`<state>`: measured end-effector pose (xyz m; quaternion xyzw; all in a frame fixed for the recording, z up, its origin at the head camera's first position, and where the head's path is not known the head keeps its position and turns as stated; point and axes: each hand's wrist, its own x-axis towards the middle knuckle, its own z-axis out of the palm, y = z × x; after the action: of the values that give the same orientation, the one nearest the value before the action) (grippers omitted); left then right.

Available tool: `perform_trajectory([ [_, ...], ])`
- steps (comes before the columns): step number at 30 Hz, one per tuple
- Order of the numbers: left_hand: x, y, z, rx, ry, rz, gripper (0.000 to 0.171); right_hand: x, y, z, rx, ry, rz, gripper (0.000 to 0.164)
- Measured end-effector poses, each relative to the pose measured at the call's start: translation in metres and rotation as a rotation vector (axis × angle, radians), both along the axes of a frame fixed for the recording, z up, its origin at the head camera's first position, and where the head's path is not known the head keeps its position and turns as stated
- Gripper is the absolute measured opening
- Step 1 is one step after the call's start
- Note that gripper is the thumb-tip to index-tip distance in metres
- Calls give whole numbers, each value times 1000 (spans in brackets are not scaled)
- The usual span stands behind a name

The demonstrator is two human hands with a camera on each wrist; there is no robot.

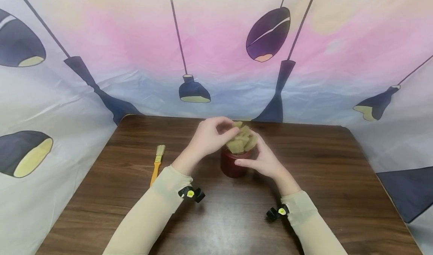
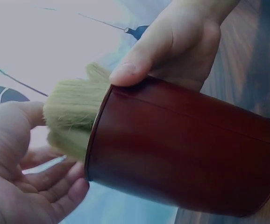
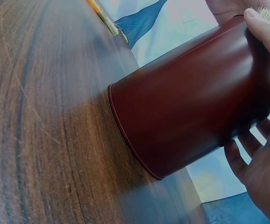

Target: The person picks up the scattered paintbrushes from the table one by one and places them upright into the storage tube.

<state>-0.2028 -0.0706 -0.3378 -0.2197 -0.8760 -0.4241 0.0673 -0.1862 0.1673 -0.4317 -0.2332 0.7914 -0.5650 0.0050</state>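
A dark red cylindrical cup stands on the table, packed with several brushes whose pale bristles point up. In the right wrist view, my right hand grips the cup around its upper part, thumb near the rim. My left hand is at the bristles on the left side, touching them with loosely bent fingers. In the left wrist view, fingers of the left hand lie around the bristles, partly hidden behind them. The brush handles are hidden inside the cup.
A paintbrush with a yellow-orange handle lies on the wooden table, left of the left forearm. Behind the table hangs a cloth backdrop printed with lamps. Each wrist carries a small black camera.
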Motion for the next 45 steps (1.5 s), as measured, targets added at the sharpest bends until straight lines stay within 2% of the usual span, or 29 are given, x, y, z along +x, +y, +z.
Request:
perform_trajectory([
  [4,2,-7,1,61,34,-15,25,0,2,0,28,12,-16,107],
  [9,3,-25,4,58,54,-15,24,0,2,1,30,9,-24,107],
  [15,8,-73,0,53,62,81,29,1,-1,1,39,-6,-33,110],
  [18,14,-101,-10,48,43,136,33,1,-2,2,32,-6,-32,110],
  [20,19,-120,-20,26,19,174,35,1,-2,3,27,-10,-33,109],
  [25,38,-167,-51,-94,-91,268,45,2,-4,2,27,-22,-26,108],
  [29,52,-196,-70,-198,-153,323,54,2,-3,0,32,-15,-33,107],
  [33,61,-211,-84,-252,-180,342,59,2,-1,-1,34,-7,-42,107],
  [38,67,-219,-96,-287,-189,361,65,3,-1,0,35,4,-42,107],
  [45,67,-223,-105,-326,-235,387,71,4,-3,0,33,11,-36,106],
])
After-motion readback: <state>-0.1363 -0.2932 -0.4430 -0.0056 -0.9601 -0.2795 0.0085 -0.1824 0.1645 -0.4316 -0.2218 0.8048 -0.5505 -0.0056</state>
